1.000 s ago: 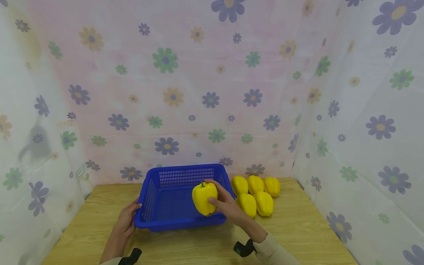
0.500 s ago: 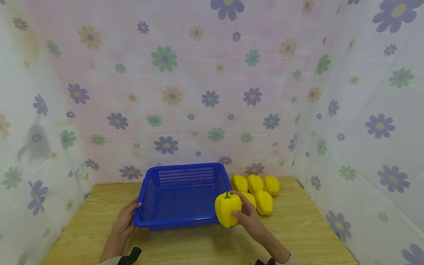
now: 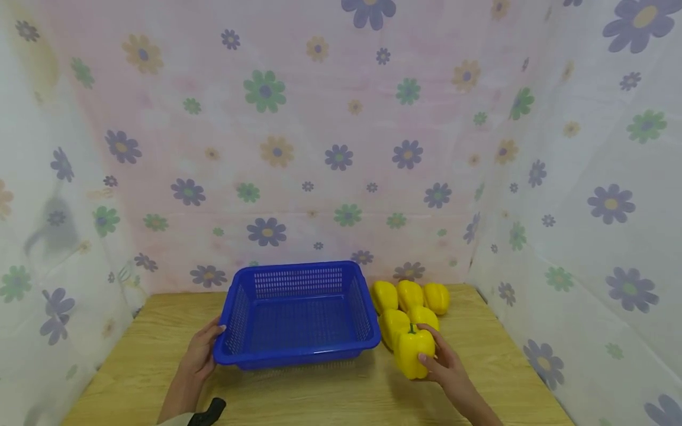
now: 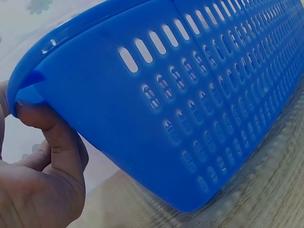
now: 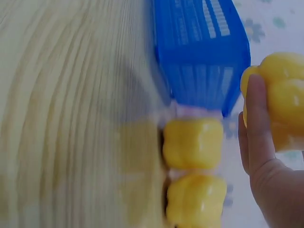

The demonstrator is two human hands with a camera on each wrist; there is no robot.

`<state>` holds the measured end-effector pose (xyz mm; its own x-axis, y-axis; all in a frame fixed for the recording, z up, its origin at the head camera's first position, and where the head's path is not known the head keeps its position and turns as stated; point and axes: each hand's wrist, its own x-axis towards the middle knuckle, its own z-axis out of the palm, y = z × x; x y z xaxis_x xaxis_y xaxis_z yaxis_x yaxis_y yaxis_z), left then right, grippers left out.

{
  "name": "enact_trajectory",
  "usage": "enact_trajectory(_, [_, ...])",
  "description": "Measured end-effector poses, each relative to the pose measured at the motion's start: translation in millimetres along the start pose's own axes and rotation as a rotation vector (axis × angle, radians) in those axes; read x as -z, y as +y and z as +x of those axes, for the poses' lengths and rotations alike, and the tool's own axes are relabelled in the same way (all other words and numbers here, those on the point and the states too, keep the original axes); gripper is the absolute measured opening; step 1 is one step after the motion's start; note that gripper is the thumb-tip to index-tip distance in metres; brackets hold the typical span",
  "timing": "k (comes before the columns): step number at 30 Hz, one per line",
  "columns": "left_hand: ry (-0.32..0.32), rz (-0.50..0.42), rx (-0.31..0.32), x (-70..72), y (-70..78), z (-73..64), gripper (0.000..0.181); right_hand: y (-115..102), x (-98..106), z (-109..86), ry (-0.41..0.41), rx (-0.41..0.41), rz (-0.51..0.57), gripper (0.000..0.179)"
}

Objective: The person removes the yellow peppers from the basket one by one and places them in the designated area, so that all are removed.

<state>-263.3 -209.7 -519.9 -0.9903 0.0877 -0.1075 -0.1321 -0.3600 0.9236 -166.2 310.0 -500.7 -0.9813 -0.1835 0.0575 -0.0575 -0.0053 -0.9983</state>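
A yellow bell pepper (image 3: 412, 354) with a green stem is gripped between the thumb and fingers of my right hand (image 3: 447, 370), in front of the other peppers. The right wrist view shows the held bell pepper (image 5: 287, 102) raised off the wooden surface. My left hand (image 3: 199, 352) holds the left rim of a blue plastic basket (image 3: 298, 357), which has slotted walls and nothing inside. In the left wrist view, fingers (image 4: 61, 142) curl under the basket's rim (image 4: 71, 31) at a corner.
Several yellow bell peppers (image 3: 410, 294) lie grouped on the wooden table (image 3: 298, 402), right of the basket. Flower-printed sheets (image 3: 319, 130) enclose the back and both sides. Bare wood extends in front of the basket and to the right of the peppers.
My right hand has carried the bell pepper rightward and nearer me, from over the basket to in front of the pepper group. My left hand has stayed on the basket rim.
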Motion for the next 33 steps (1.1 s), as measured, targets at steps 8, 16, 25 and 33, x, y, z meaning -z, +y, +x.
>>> enact_trajectory(8, [0.001, -0.003, -0.006, 2.0, -2.8, 1.0, 0.052, 6, 49, -15.6, 0.254, -0.208, -0.096, 0.066])
enact_trajectory(16, [-0.032, -0.062, -0.066, 2.8, -5.0, 1.5, 0.027, 21, 91, -15.6, 0.29, -0.262, -0.173, 0.071])
enact_trajectory(25, [-0.003, -0.05, -0.043, 3.0, -2.9, 1.1, 0.023, 33, 116, 6.0, 0.261, -0.268, -0.162, 0.072])
enact_trajectory(33, [-0.005, -0.043, -0.04, 2.0, -2.5, 1.9, 0.036, 28, 128, 30.0, 0.21, -0.256, -0.222, 0.071])
